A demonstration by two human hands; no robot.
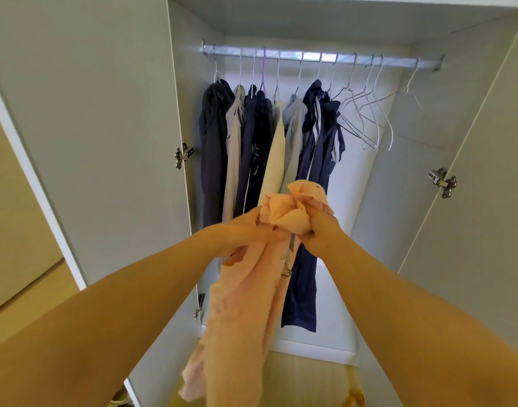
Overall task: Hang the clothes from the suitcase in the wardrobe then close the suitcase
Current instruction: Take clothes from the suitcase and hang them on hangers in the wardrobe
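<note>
Peach cloth fills the middle of my feed: the garment is bunched at its top between both hands and hangs in loose folds in front of the open wardrobe. On my screen the left hand grips the cloth from the left, fingers curled into it. The right hand is clenched round the gathered upper wad, which bulges above the knuckles. The two hands sit just beside each other, low in front of the hung clothes. Those clothes, dark blue, beige, cream and grey, crowd the left and middle of the metal rail. To their right on the same rail I see several bare white wire hangers, tilted. The left door and right door both stand wide, and I can make out a metal hinge at the left door's edge.
</note>
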